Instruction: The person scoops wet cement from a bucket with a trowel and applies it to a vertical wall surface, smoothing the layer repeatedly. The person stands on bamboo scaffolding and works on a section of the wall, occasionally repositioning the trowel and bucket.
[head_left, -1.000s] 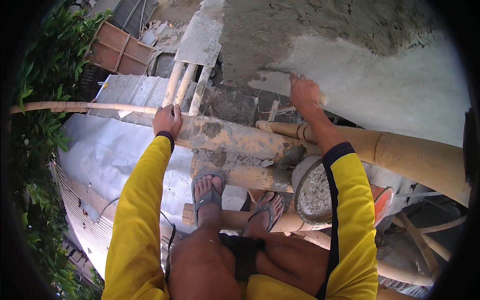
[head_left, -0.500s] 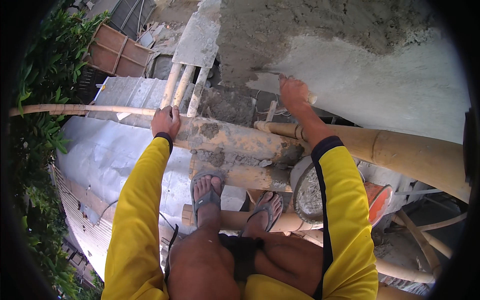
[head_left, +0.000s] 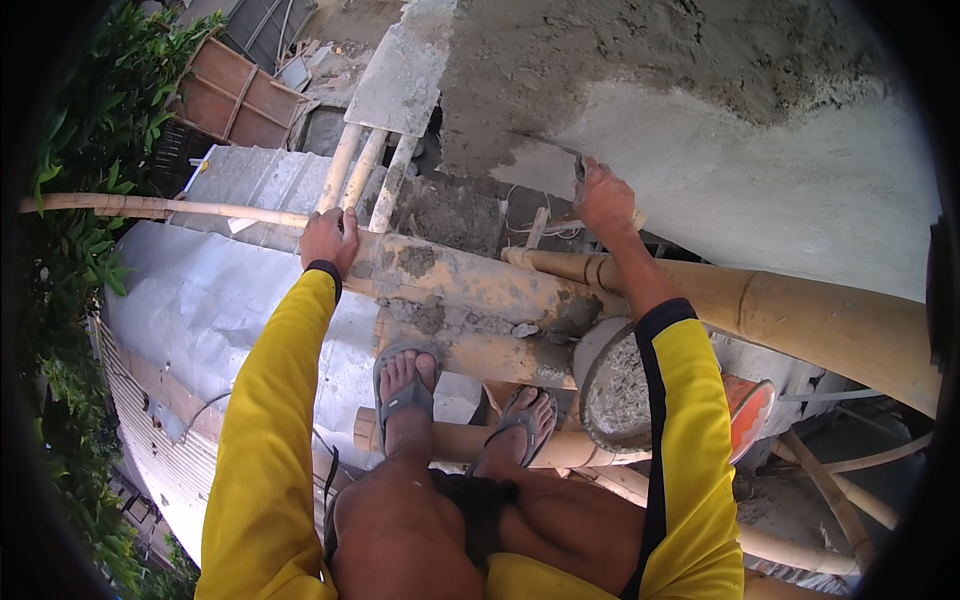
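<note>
Right hand (head_left: 606, 198), one: closed round the handle of a plastering trowel (head_left: 639, 218), which is mostly hidden by the hand; pale handle end showing behind the palm, a thin dark edge ahead of the fingers, against the plastered wall (head_left: 760, 190). Wall in two finishes: smooth pale grey near the hand, rough darker mortar (head_left: 620, 60) beyond. Left hand (head_left: 330, 240), one: fingers bent over the end of a mortar-stained bamboo pole (head_left: 480, 275); whether gripping or merely resting, cannot tell. Slim bamboo poles (head_left: 365, 165), three, running from that hand to a mortar-crusted board (head_left: 400, 80). Mortar bucket (head_left: 615, 390), one, beside the right forearm, grey mix inside; orange-red container (head_left: 748, 420), one, on the forearm's other side. Grey sandals (head_left: 410, 397), a pair, worn, on bamboo. Silvery sheeting (head_left: 220, 290), lower left; green foliage (head_left: 90, 130), far left.
</note>
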